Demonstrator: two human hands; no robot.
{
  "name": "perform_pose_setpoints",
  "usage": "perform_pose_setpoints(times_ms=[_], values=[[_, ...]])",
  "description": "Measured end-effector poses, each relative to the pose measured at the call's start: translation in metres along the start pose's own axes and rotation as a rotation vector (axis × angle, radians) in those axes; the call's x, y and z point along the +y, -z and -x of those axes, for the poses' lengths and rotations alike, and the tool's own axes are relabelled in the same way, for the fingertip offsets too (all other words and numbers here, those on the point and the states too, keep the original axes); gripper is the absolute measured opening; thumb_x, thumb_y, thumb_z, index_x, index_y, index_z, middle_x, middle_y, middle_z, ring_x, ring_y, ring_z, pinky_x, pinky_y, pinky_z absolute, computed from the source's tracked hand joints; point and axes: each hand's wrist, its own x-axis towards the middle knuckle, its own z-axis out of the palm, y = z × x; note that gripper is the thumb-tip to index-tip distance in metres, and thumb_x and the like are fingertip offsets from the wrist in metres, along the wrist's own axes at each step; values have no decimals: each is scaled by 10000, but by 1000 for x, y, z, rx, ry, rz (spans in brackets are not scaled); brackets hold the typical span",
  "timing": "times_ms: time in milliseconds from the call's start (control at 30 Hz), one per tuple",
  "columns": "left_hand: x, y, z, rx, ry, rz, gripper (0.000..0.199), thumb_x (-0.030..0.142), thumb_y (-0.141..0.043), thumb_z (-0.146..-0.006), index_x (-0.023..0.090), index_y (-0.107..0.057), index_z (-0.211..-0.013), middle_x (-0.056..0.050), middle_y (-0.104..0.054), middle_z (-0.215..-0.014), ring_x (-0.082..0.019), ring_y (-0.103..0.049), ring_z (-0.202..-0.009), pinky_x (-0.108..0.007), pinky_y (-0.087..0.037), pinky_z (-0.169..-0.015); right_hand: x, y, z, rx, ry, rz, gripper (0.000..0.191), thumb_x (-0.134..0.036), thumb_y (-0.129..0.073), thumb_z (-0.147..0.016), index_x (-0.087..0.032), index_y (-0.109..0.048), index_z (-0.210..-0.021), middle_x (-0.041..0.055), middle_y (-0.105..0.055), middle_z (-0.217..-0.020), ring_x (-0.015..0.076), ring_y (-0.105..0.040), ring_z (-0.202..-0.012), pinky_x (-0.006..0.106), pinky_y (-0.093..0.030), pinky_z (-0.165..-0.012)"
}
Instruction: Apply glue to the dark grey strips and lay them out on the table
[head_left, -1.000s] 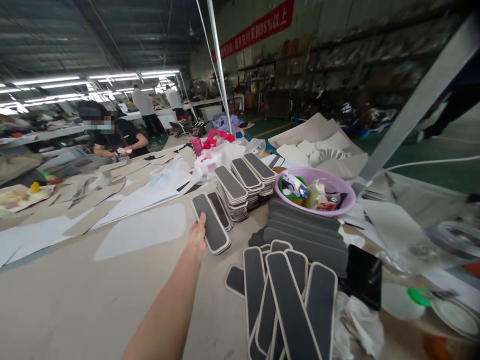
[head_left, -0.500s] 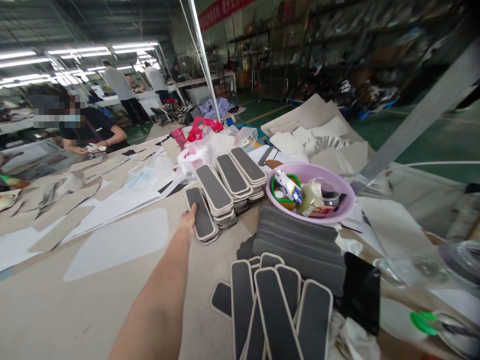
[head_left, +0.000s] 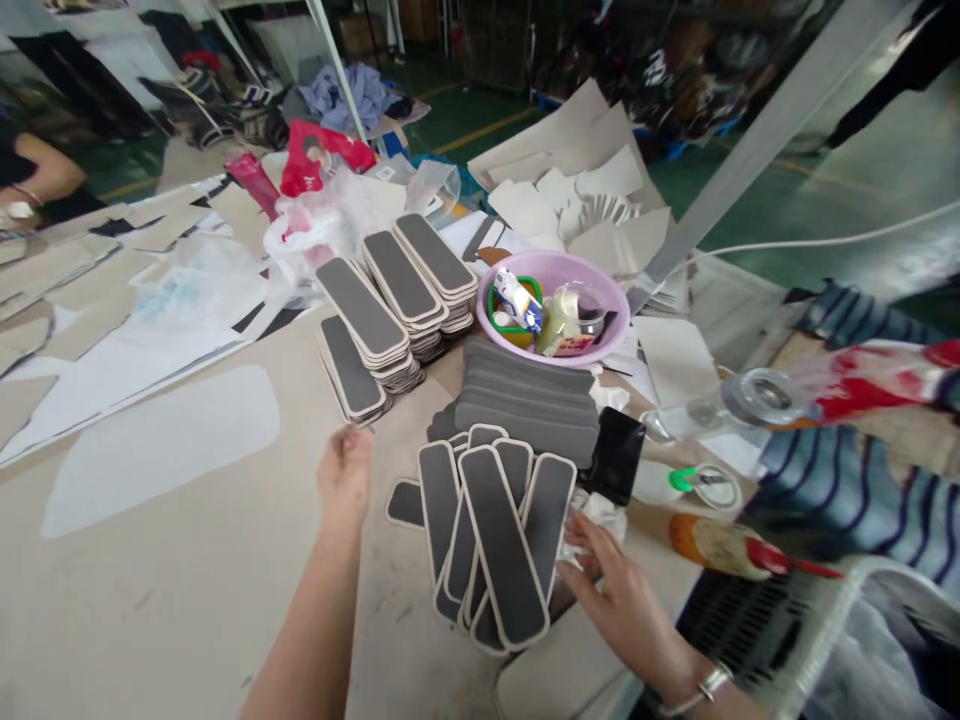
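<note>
My left hand [head_left: 346, 468] is just below the near end of the leftmost stack of grey strips [head_left: 350, 372], its fingers curled in; whether anything is between them is hidden. Taller stacks of pale-edged grey strips [head_left: 365, 310] stand beside it. My right hand [head_left: 611, 590] has its fingers apart at the right side of a loose, fanned pile of similar strips [head_left: 504, 545], beside crumpled white material [head_left: 604, 518]. Plain dark grey pieces [head_left: 525, 400] lie in an overlapping row behind that pile.
A purple basin [head_left: 487, 335] holding small items stands behind the grey pieces. Right of them are a black flat object [head_left: 616, 455], an orange bottle with a red tip [head_left: 720, 545] and a grey crate [head_left: 832, 610]. A metal pole [head_left: 750, 150] slants at right.
The view has tipped down and shifted right. My left hand has come off the leftmost stack toward me. My right hand has come into view beside the fanned pile.
</note>
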Motion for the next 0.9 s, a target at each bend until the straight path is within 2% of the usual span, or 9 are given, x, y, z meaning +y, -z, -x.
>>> perform_pose_setpoints(times_ms=[100,200,267,333,433,500,700,800,900], values=[[-45,4,85,-175,113,-16,444,336,-738,-634,139,-612,-1011,-55,-636,-857,-193,-611,-806,-341,-486,-793,12,-5,-7,57,-60,-27,683,-394,-513,-822,-155,-246,-1403,138,-509,-1198,230,-538,-1064,379,-490,-872],[-69,0,130,-246,180,-59,555,377,-758,-607,177,-589,-1097,-102,-608,-1045,-234,-604,-909,-344,-496,-784,16,-17,-13,49,-125,-98,746,-395,-529,-795,-145,-203,-1418,143,-504,-1204,222,-570,-1009,361,-516,-824],[-70,-4,137,-267,184,-90,620,394,-753,-617,173,-550,-1161,-120,-596,-1089,-244,-602,-941,-345,-496,-792,12,-26,-16,33,-148,-103,771,-371,-534,-785,-136,-179,-1428,151,-481,-1243,219,-581,-989,352,-523,-811],[-64,-6,136,-279,226,-80,627,402,-746,-630,139,-536,-1158,-119,-631,-1005,-242,-621,-900,-349,-493,-794,5,-32,-16,38,-142,-39,772,-339,-533,-782,-121,-176,-1431,164,-444,-1294,234,-568,-1026,379,-498,-867],[-54,-8,133,-335,310,-15,597,420,-753,-617,127,-553,-1097,-89,-673,-845,-243,-647,-815,-358,-490,-785,-5,-39,-15,62,-41,153,753,-312,-527,-787,-80,-196,-1422,177,-433,-1315,285,-449,-1193,456,-342,-1034],[-49,-9,138,-410,305,3,560,412,-780,-579,151,-583,-1034,-91,-687,-856,-256,-652,-839,-363,-483,-806,-10,-44,-13,47,4,250,758,-311,-526,-790,-45,-195,-1417,189,-427,-1321,301,-358,-1267,471,-263,-1077],[-42,-17,161,-489,176,-122,621,328,-840,-474,180,-574,-1015,-94,-681,-956,-291,-629,-933,-407,-452,-867,-12,-62,-13,49,-122,252,787,-292,-530,-781,8,-170,-1413,211,-329,-1382,286,-278,-1321,397,-260,-1092],[-42,-17,165,-486,162,-128,606,332,-827,-498,180,-566,-1023,-86,-677,-937,-280,-632,-905,-396,-464,-844,-16,-64,-10,62,-82,211,756,-268,-520,-781,-35,-191,-1420,178,-341,-1387,269,-273,-1326,397,-271,-1090],[-46,-12,168,-526,210,41,576,330,-808,-544,169,-556,-1038,-88,-674,-963,-248,-635,-895,-361,-485,-820,-30,-65,-1,94,10,142,758,-237,-501,-785,-96,-151,-1442,142,-337,-1399,246,-291,-1318,409,-310,-1072]])
